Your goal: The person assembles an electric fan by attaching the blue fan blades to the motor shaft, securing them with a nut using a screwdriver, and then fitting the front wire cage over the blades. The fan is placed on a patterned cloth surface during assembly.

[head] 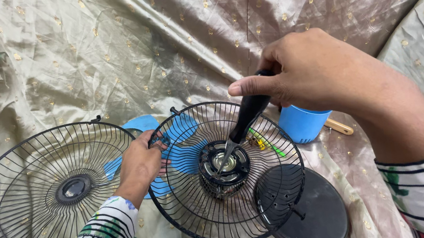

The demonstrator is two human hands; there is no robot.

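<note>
Your right hand [313,70] has its fingers clamped on a black-handled screwdriver [246,116], tip in the round ribbed motor hub [224,166] at the centre of the black wire guard [180,213]; your left hand [140,164] grips that guard's rim; blue plastic cup [300,124] behind on the shiny dotted cloth [108,51], contents hidden.
</note>
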